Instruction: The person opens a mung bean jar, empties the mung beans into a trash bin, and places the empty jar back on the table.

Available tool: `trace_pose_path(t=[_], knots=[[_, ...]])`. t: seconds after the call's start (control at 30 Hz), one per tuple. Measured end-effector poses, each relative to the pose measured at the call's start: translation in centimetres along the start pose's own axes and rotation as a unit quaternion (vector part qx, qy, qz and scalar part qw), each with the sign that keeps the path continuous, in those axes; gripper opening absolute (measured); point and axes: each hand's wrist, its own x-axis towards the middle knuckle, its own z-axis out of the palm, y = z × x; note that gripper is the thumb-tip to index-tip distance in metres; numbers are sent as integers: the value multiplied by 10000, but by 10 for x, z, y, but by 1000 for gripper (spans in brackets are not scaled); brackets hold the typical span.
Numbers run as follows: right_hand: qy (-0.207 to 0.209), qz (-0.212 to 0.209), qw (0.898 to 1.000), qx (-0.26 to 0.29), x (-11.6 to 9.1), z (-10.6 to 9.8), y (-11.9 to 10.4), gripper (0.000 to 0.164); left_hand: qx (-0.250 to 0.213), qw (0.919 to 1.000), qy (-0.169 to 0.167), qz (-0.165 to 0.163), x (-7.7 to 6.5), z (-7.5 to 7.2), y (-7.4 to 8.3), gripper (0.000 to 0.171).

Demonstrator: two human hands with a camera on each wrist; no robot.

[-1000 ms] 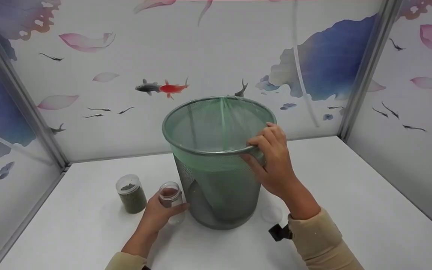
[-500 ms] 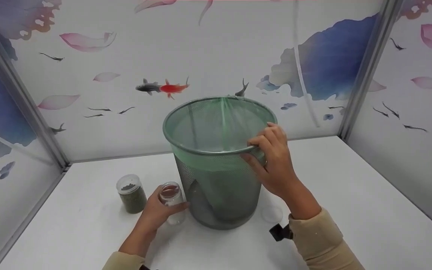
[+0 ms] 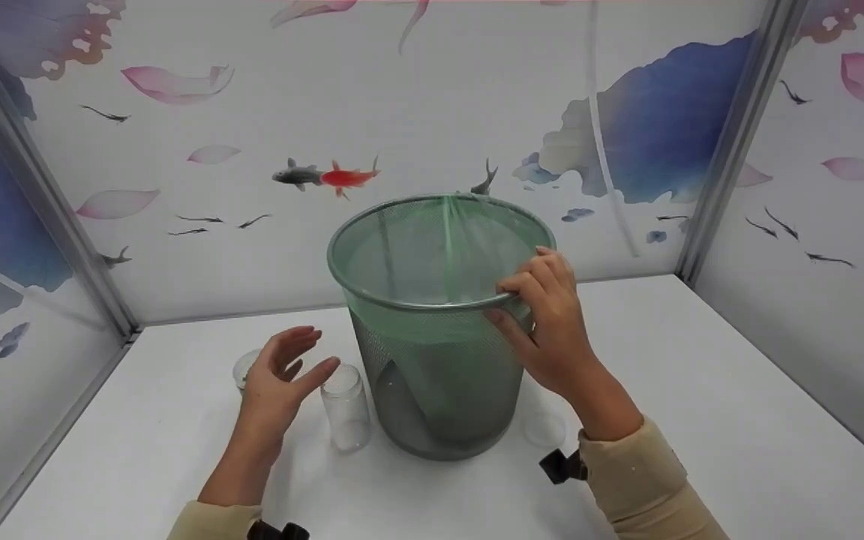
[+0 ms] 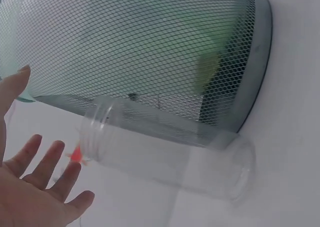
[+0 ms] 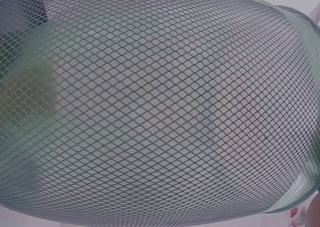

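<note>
My right hand (image 3: 548, 319) grips the near right rim of a mesh wastebasket (image 3: 447, 390) lined with a green bag (image 3: 409, 322), thumb outside and fingers over the rim. My left hand (image 3: 274, 382) is raised with fingers spread, holding nothing, just left of a clear, lidless jar (image 3: 346, 420). That jar stands upright beside the basket. In the left wrist view the fingers of the left hand (image 4: 45, 187) are apart from the jar (image 4: 165, 152). Behind the left hand, a second jar (image 3: 246, 365) is mostly hidden. Mesh fills the right wrist view, with something yellowish (image 5: 27, 94) inside the basket.
A clear round lid (image 3: 544, 429) lies on the white table (image 3: 702, 420), right of the basket's base. White panels (image 3: 432, 97) printed with fish and petals enclose the back and both sides.
My left hand has let go of the clear jar and moved up and left, now covering most of the dark-filled jar. My right hand has stayed on the rim.
</note>
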Motion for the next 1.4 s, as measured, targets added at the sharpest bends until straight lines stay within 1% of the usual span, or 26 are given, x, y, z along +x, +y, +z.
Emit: trace_pose_path(t=[0.07,0.13,0.23,0.3,0.4,0.43,0.5,0.57,0.63,0.77,0.87,0.93,1.0,1.13,1.2,1.4], knots=[[32,-71,9999,-65,-1,0,0,35,134,9994,199,235,0,-5,6,69],[57,-84,9999,-74,-1,-1,1,35,225,9981,419,379,0,-11,12,67],[71,-81,9999,-58,-1,-1,0,35,300,9958,771,386,0,-25,19,66],[50,-39,10000,-22,0,-1,1,35,319,9937,1024,323,2,-35,20,65],[28,38,10000,47,0,-1,1,35,385,9899,1359,152,7,-48,12,66],[17,52,10000,41,0,-1,1,35,433,9888,1427,68,8,-51,6,67],[17,54,10000,41,0,-1,1,36,496,9880,1458,-121,12,-55,-7,72],[18,60,10000,45,0,-2,0,37,543,9880,1383,-419,16,-57,-21,80],[11,58,10000,37,1,-2,0,37,535,9885,1220,-721,20,-59,-34,89],[4,15,10000,4,0,-2,0,35,460,9876,776,-1282,25,-63,-58,107],[14,31,10000,12,0,-2,0,35,418,9852,382,-1621,29,-65,-74,117],[20,51,10000,27,0,-2,1,35,396,9828,184,-1797,31,-65,-82,120],[25,72,10000,32,-1,-2,1,36,418,9816,37,-1862,32,-64,-89,122],[22,10,10000,-12,0,-2,0,35,542,9823,-44,-1793,31,-62,-97,116],[40,8,10000,10,0,-1,0,36,606,9826,-75,-1756,31,-62,-98,113],[47,68,9999,67,1,0,-1,37,708,9811,-121,-1795,28,-66,-97,106]])
